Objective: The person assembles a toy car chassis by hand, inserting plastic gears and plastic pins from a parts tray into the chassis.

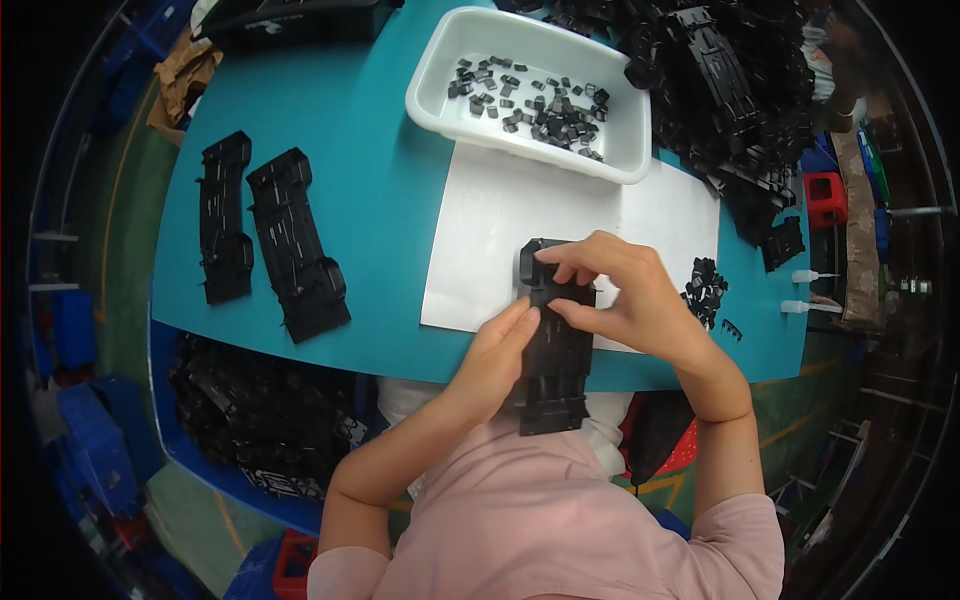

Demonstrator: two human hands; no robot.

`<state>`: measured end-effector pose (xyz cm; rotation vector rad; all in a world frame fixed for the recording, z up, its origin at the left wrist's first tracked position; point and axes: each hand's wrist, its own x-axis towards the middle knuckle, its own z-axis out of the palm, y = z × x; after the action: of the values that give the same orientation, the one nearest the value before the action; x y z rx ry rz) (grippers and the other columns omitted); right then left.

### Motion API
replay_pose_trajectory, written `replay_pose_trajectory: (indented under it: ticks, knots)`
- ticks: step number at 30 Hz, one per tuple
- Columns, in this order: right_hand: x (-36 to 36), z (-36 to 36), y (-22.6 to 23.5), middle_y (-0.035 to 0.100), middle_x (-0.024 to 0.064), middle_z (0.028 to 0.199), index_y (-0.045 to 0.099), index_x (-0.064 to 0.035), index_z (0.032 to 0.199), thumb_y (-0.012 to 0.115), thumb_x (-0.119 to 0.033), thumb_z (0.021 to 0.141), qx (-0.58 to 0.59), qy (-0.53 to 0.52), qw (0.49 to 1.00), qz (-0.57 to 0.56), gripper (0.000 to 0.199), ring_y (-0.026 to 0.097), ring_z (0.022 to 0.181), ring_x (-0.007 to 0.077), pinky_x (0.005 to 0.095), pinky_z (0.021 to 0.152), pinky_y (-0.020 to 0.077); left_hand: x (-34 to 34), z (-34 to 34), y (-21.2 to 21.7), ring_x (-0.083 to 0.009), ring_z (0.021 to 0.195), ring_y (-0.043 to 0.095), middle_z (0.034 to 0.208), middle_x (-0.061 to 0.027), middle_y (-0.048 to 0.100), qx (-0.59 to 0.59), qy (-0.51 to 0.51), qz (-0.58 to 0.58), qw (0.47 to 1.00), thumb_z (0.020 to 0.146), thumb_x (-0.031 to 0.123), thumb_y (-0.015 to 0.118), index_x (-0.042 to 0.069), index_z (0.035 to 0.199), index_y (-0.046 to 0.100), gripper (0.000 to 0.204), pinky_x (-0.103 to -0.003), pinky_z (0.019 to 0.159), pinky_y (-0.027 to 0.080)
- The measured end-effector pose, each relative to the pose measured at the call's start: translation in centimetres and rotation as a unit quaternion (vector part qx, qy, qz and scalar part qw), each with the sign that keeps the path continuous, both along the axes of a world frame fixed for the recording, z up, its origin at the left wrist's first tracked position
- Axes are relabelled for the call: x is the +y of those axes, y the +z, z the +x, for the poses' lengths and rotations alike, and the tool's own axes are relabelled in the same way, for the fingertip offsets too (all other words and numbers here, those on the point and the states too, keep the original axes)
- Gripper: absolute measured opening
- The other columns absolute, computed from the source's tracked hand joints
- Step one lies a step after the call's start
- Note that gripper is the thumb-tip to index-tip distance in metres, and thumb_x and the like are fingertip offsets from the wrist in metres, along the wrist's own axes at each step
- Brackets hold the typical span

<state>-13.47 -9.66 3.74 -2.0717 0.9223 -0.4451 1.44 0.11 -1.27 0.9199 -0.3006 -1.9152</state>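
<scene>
A long black moulded plastic panel [556, 350] is tilted over the table's near edge, its lower end above my lap. My left hand [492, 362] grips its left edge, thumb on the face and the other fingers hidden. At the upper end, my right hand [625, 300] curls over the panel, with thumb and fingertips bent onto its face. Whether a small part sits under those fingertips I cannot make out. White paper [470, 240] lies beneath the panel's upper half. Beyond it stands a white tub [425, 110] with several small black clips [560, 125] inside.
Two similar black panels [225, 220] lie at the left. More are heaped at the back right [730, 90] and in a blue bin [165, 400] below the table. Small black pieces [705, 290] and two white-capped bottles [797, 306] lie at the right.
</scene>
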Motion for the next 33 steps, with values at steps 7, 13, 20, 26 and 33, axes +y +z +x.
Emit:
replay_pose_trajectory:
  ticks: [7, 13, 20, 26, 33]
  knots:
    - [0.5, -8.4, -0.5, 0.067, 0.0043, 0.083, 0.07, -0.0059, 0.102, 0.07, -0.006, 0.076, -0.033, -0.151, 0.988, -0.017, 0.026, 0.056, 0.068, 0.0121, 0.0247, 0.064, 0.0472, -1.2, 8.5, -2.4, -0.0155, 0.104, 0.057, 0.112, -0.0078, 0.061, -0.052, 0.178, -0.067, 0.98, 0.095, 0.012, 0.057, -0.004, 0.121, 0.055, 0.03, -0.027, 0.089, 0.046]
    - [1.1, -18.3, -1.0, 0.069, 0.0026, 0.08, 0.071, -0.0008, 0.092, 0.067, -0.006, 0.082, -0.037, -0.394, 0.918, -0.036, 0.012, 0.061, 0.072, 0.0073, 0.0223, 0.066, 0.0471, -3.1, 15.5, -1.8, -0.0194, 0.112, 0.056, 0.127, -0.0153, 0.054, -0.173, 0.189, -0.036, 0.966, 0.089, 0.006, 0.058, -0.009, 0.139, 0.037, 0.056, -0.031, 0.094, 0.046]
    - [-2.6, -28.1, -3.9, 0.065, 0.0097, 0.099, 0.067, -0.0026, 0.102, 0.07, -0.008, 0.074, 0.094, -0.521, 0.822, -0.211, 0.028, 0.062, 0.087, 0.0203, 0.03, 0.075, 0.049, -4.1, 22.1, -3.2, -0.0084, 0.079, 0.061, 0.103, -0.0062, 0.06, -0.248, 0.172, -0.036, 0.953, 0.087, 0.01, 0.062, -0.006, 0.139, 0.038, 0.059, -0.021, 0.056, 0.049]
    - [-6.3, -31.5, -8.2, 0.052, 0.0148, 0.123, 0.053, -0.007, 0.126, 0.072, -0.009, 0.069, 0.271, -0.515, 0.767, -0.269, 0.059, 0.047, 0.113, 0.0366, 0.0419, 0.098, 0.0438, -4.6, 21.3, -2.6, -0.0069, 0.082, 0.057, 0.101, -0.0038, 0.057, -0.35, 0.2, -0.009, 0.915, 0.085, 0.016, 0.065, -0.005, 0.143, 0.035, 0.068, -0.018, 0.067, 0.047]
    - [-0.9, -28.3, -8.4, 0.061, 0.0171, 0.108, 0.061, -0.0013, 0.11, 0.063, 0.001, 0.075, 0.198, -0.52, 0.76, -0.336, 0.035, 0.061, 0.096, 0.0354, 0.04, 0.083, 0.0503, -1.4, 19.5, -1.7, -0.0126, 0.105, 0.059, 0.125, -0.0127, 0.056, -0.408, 0.176, -0.071, 0.893, 0.093, 0.018, 0.058, -0.006, 0.144, 0.033, 0.062, -0.021, 0.089, 0.047]
